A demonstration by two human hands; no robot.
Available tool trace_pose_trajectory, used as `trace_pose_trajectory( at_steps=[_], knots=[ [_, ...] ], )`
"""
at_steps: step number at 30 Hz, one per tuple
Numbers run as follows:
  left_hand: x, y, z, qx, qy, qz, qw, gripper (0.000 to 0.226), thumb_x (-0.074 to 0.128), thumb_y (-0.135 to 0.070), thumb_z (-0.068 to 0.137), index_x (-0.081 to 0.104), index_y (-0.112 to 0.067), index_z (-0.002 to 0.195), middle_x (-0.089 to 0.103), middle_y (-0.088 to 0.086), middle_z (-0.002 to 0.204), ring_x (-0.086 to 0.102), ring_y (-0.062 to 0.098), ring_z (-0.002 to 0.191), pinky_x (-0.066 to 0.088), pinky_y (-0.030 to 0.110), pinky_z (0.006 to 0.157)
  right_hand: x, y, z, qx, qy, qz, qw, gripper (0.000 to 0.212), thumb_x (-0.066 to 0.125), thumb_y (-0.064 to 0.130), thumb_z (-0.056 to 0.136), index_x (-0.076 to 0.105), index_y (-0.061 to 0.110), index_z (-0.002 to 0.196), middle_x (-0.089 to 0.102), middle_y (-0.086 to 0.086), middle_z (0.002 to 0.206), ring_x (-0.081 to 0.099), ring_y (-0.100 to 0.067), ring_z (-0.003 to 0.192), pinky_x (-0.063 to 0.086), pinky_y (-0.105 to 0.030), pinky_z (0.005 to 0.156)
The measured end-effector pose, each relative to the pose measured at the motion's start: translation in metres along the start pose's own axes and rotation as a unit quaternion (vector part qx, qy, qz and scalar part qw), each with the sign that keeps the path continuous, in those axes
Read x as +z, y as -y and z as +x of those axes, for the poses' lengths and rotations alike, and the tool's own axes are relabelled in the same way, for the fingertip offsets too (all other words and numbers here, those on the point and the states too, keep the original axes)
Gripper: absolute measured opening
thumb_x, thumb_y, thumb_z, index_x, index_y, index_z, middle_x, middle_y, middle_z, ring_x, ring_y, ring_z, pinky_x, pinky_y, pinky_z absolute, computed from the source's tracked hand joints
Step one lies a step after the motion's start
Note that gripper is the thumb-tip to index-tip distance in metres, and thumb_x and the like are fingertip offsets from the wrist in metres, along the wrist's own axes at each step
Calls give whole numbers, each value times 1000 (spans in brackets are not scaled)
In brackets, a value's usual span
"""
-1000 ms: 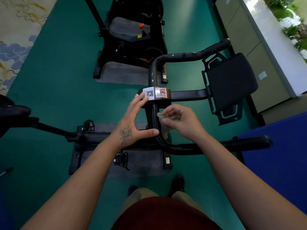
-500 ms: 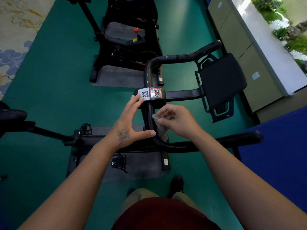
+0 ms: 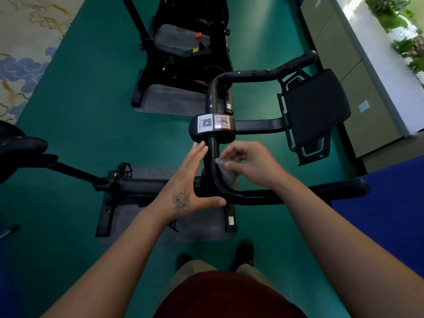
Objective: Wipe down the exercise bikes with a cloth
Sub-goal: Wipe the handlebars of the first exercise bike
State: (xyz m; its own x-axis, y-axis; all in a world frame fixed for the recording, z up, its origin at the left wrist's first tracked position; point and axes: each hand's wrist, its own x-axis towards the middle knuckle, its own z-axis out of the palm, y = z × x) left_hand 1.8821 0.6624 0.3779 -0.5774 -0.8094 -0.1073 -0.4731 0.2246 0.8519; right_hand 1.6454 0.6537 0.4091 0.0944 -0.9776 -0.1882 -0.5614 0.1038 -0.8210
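A black exercise bike stands right below me, its curved handlebar (image 3: pixel 252 76) looping around a hub (image 3: pixel 212 127) that carries two QR stickers. My right hand (image 3: pixel 250 164) pinches a small grey cloth (image 3: pixel 226 171) against the right side of the near handlebar tube. My left hand (image 3: pixel 190 180) is flat and spread on the left side of that tube, fingertips just under the hub, thumb stretched across beneath the bend. Most of the cloth is hidden by my right fingers and the tube.
A black tablet holder (image 3: pixel 314 111) sticks out to the right of the hub. A second black bike (image 3: pixel 183 49) stands further ahead on a grey mat. A saddle (image 3: pixel 16 148) is at the left, cabinets (image 3: pixel 358 72) and a blue pad (image 3: pixel 390 203) at the right. My shoes (image 3: pixel 243 253) are on green floor.
My left hand has slid a little down, away from the stickered hub, along the tube. My right hand with the cloth stays at the same spot on the tube. The view shifted slightly.
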Motion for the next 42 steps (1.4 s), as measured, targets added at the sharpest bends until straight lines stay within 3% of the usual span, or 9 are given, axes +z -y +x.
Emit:
trace_pose_trajectory(
  at_steps=[6, 11, 14, 24, 27, 30, 35, 39, 42],
  knots=[
    [8, -5, 0, -12, -16, -33, 999, 132, 92, -60, 72, 11, -29, 171, -2, -23, 177, -1, -6, 162, 16, 41, 134, -6, -6, -10, -3, 71, 12, 997, 24, 86, 12, 86, 77, 33, 93, 77, -5, 97, 76, -25, 92, 62, -52, 88],
    [11, -2, -2, -15, -21, -51, 998, 134, 89, -72, 69, 12, -32, 171, -1, -26, 176, 3, -2, 163, 22, 51, 133, -21, -1, -15, 8, 166, 1, 986, 18, 82, 8, 89, 78, 24, 97, 78, -4, 97, 73, -14, 89, 60, -30, 83],
    [13, -1, -3, -23, -16, -56, 998, 136, 87, -75, 67, 9, -36, 171, -3, -28, 175, 2, -2, 163, 22, 53, 133, -34, -2, -20, 14, 208, -32, 977, 19, 81, 9, 91, 78, 26, 97, 79, 1, 98, 74, -18, 93, 59, -28, 85],
    [13, -5, -8, -29, -13, -60, 998, 133, 88, -75, 68, 12, -38, 170, -2, -30, 175, 1, -6, 161, 21, 50, 133, -25, 1, -18, -10, 202, -38, 979, 24, 78, 6, 93, 75, 30, 97, 77, 12, 94, 72, -8, 90, 59, -36, 91],
    [6, -8, -9, -9, -26, -49, 998, 120, 91, -61, 73, 24, -32, 169, 5, -26, 176, 0, -6, 161, 19, 39, 130, -37, 0, -23, -5, 208, -43, 977, 20, 77, 5, 93, 75, 24, 98, 78, 7, 97, 73, -13, 95, 58, -38, 96],
    [-3, -15, -6, 37, -56, -41, 997, 88, 88, -49, 81, 48, -29, 157, 21, -19, 174, 7, -1, 163, 18, 30, 125, -58, 3, -27, 11, 221, -50, 974, 16, 76, 5, 94, 75, 20, 99, 78, 2, 100, 74, -16, 98, 59, -39, 97],
    [-18, -33, 13, 105, -28, -7, 994, 39, 83, -33, 92, 73, -27, 130, 60, -16, 147, 48, 0, 146, 37, 27, 123, -59, 13, -34, -6, 217, -101, 971, 23, 77, 11, 95, 75, 33, 97, 75, 17, 100, 70, -2, 94, 57, -36, 94],
    [-23, -56, 35, 90, 48, 5, 995, 34, 83, -33, 92, 76, -30, 125, 73, -19, 122, 61, -8, 124, 47, 11, 103, -64, 12, -41, -33, 198, -128, 971, 24, 80, 14, 92, 75, 37, 95, 70, 17, 102, 66, -4, 100, 55, -42, 97],
    [-22, -66, 52, 81, 122, 6, 989, 36, 86, -36, 90, 75, -33, 125, 76, -19, 117, 68, -5, 117, 55, 28, 106, -69, 10, -48, -50, 175, -145, 972, 21, 81, 22, 91, 75, 42, 94, 58, 14, 105, 61, -7, 104, 53, -44, 97]
  ],
)
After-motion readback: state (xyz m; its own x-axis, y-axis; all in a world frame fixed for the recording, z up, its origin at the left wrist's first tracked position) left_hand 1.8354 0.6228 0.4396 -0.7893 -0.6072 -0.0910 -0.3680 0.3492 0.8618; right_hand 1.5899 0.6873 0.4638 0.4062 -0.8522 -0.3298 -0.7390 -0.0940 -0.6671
